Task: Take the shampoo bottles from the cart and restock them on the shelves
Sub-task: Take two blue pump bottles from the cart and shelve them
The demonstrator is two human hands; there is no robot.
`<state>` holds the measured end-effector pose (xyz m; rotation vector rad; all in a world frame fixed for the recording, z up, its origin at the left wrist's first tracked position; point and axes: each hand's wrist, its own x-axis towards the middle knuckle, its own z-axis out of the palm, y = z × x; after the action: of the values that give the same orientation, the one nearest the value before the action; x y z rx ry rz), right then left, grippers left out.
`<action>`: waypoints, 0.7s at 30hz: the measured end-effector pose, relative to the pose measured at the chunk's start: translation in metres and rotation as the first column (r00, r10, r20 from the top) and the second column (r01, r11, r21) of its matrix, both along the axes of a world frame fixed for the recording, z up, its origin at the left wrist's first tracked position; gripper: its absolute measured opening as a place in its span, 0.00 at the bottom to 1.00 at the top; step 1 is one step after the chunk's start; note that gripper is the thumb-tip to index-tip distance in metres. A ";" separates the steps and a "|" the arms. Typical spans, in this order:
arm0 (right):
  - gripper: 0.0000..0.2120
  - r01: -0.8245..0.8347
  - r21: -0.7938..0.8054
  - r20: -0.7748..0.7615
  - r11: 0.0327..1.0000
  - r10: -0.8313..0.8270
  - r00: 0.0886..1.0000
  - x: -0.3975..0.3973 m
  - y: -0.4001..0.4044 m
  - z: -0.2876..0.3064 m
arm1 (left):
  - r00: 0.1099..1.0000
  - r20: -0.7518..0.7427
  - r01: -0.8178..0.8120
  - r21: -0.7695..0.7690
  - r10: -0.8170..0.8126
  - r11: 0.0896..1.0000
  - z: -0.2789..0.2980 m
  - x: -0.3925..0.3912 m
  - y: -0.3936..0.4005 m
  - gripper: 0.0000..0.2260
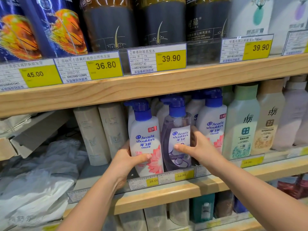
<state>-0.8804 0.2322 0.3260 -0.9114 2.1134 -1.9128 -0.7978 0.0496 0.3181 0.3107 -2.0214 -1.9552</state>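
On the middle wooden shelf [166,195] stand two pump bottles side by side. My left hand [128,161] grips the white shampoo bottle [146,140] with the blue pump and pink flower, thumb across its front. My right hand [198,147] holds the clear purple shampoo bottle [179,142], thumb on its label and fingers round its right side. Both bottles stand upright near the shelf's front edge. More white bottles [214,120] of the same brand stand behind and to the right. No cart is in view.
Pale square bottles [93,134] stand left of my hands; green and beige bottles [241,124] stand to the right. Crumpled plastic wrap [36,180] and a cardboard box [33,130] fill the shelf's left part. The upper shelf [150,85] hangs low over the pumps.
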 end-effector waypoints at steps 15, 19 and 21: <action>0.43 0.710 0.368 -0.900 0.601 0.038 0.435 0.022 0.001 0.042 | 0.980 -0.102 -0.197 -0.560 0.170 0.805 0.016 0.014 0.009 0.41; 0.45 0.764 0.374 -0.910 0.525 0.048 0.412 0.016 -0.007 0.037 | 0.980 -0.094 -0.197 -0.582 0.175 0.789 0.014 0.011 0.007 0.40; 0.44 0.772 0.369 -0.914 0.517 0.050 0.403 0.017 -0.008 0.038 | 0.979 -0.091 -0.201 -0.586 0.183 0.785 0.013 0.011 0.007 0.39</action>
<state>-0.8631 0.2242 0.3635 -1.2871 3.5633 -0.1355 -0.7872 0.0570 0.3311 0.3134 -2.3461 -1.1121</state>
